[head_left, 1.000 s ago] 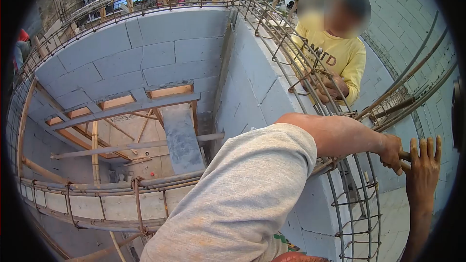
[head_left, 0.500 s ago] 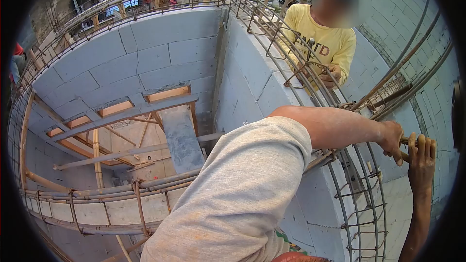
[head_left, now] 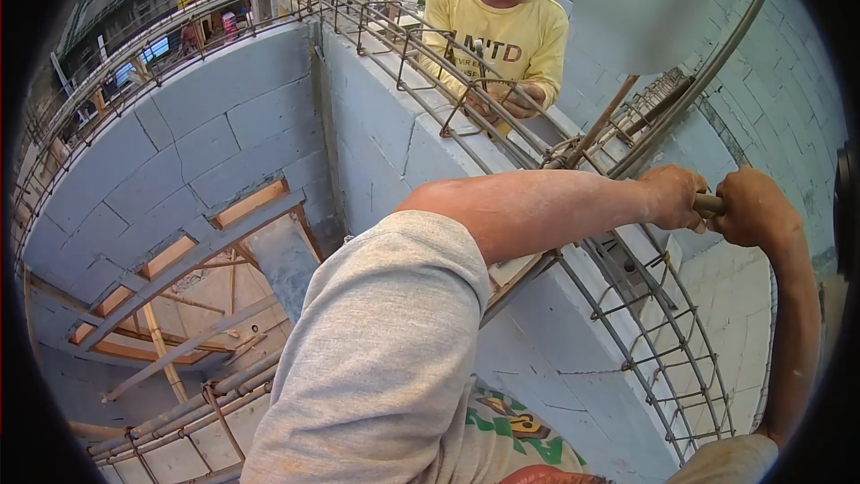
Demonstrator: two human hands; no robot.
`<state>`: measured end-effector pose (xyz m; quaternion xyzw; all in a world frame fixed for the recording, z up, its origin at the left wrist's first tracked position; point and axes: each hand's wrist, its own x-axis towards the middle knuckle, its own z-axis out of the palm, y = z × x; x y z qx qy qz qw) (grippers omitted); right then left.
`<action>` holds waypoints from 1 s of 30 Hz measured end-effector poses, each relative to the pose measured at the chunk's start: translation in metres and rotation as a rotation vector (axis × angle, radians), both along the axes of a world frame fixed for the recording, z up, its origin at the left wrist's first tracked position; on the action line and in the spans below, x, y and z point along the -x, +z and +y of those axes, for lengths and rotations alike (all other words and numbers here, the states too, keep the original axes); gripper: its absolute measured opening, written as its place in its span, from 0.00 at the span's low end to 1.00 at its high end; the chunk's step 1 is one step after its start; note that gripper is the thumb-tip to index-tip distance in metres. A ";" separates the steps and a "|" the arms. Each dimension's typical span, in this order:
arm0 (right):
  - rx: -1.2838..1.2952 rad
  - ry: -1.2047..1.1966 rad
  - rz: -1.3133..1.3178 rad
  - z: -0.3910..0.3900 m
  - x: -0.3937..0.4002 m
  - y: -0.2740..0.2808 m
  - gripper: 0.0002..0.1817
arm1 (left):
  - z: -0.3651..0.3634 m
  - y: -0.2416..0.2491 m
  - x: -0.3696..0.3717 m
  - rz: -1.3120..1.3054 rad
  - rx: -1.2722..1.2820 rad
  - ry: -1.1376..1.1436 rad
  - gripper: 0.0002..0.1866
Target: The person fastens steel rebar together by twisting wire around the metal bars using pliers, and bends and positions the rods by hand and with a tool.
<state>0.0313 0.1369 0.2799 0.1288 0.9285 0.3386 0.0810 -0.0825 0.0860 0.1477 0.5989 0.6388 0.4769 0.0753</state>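
The left hand (head_left: pixel 672 197) and right hand (head_left: pixel 757 206) are clamping a short brown rod (head_left: pixel 709 205), close together, beyond the right edge of a block wall (head_left: pixel 376 116). A rebar cage (head_left: pixel 627 364) is passing beneath the left forearm (head_left: pixel 555 206) while a yellow-shirted person (head_left: pixel 502 45) is working across the bars.
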 end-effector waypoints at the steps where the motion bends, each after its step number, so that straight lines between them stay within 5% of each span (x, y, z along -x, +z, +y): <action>1: -0.120 -0.086 0.009 -0.027 -0.005 -0.004 0.25 | 0.007 -0.004 0.004 0.044 0.005 0.003 0.26; 5: -0.543 0.336 0.284 -0.021 -0.041 -0.046 0.36 | 0.030 -0.010 0.020 0.272 -0.153 -0.050 0.26; 12: -0.735 0.890 0.596 0.086 -0.023 -0.057 0.32 | 0.016 0.012 0.027 -0.011 0.254 -0.138 0.30; 18: -0.557 0.780 0.393 0.081 -0.025 -0.046 0.19 | 0.018 0.006 0.026 -0.012 0.133 -0.129 0.35; 23: -0.122 0.454 0.135 0.056 -0.015 -0.017 0.13 | 0.008 -0.008 0.025 0.027 0.018 -0.086 0.61; 26: 0.106 -0.180 -0.067 0.012 0.003 0.010 0.09 | 0.002 -0.003 0.008 0.203 -0.016 -0.017 0.58; 30: 0.277 -0.476 -0.051 0.003 0.019 0.022 0.11 | -0.002 -0.002 0.008 0.252 -0.058 0.080 0.47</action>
